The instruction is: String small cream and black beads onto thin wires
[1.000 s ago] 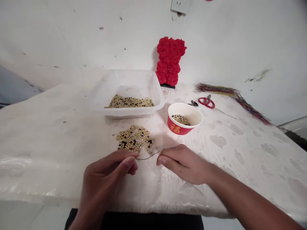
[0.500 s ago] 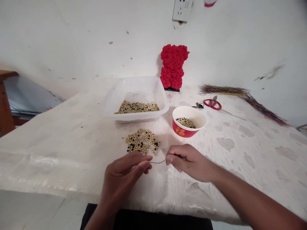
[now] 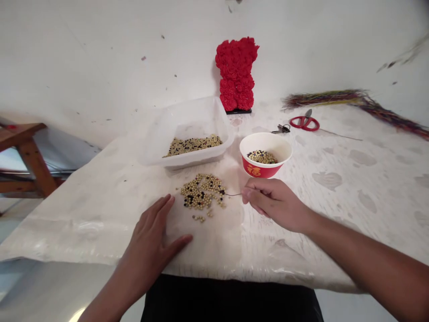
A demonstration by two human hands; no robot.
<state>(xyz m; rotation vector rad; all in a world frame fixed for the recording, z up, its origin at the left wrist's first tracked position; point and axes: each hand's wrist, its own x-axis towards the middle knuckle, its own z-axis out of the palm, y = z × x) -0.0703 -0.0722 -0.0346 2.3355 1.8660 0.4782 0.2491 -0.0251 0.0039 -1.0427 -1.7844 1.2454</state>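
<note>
My right hand [image 3: 268,200] pinches a thin dark wire [image 3: 233,194], whose far end reaches left to the edge of a loose pile of beads [image 3: 197,197]. These beads are small and round, mostly cream with some black ones. My left hand [image 3: 156,237] is open at the near left of the pile, thumb apart from the fingers, holding nothing. Just beyond my right hand stands a red and white paper bowl [image 3: 266,170] with more beads [image 3: 262,157] inside. Behind the pile, a translucent plastic tub [image 3: 197,157] holds a layer of the same kind of beads.
A red rose figure [image 3: 235,76] stands against the wall. Right of it lie keys [image 3: 280,129], red-handled scissors [image 3: 304,123] and a bundle of coloured wires [image 3: 335,97]. A patterned cover lies over the table [image 3: 100,192]; a wooden stool [image 3: 33,156] is at far left.
My left hand has let go of the wire, opened and moved left. My right hand has carried the wire up to the bead pile. Several beads now lie nearer me; the view has shifted.
</note>
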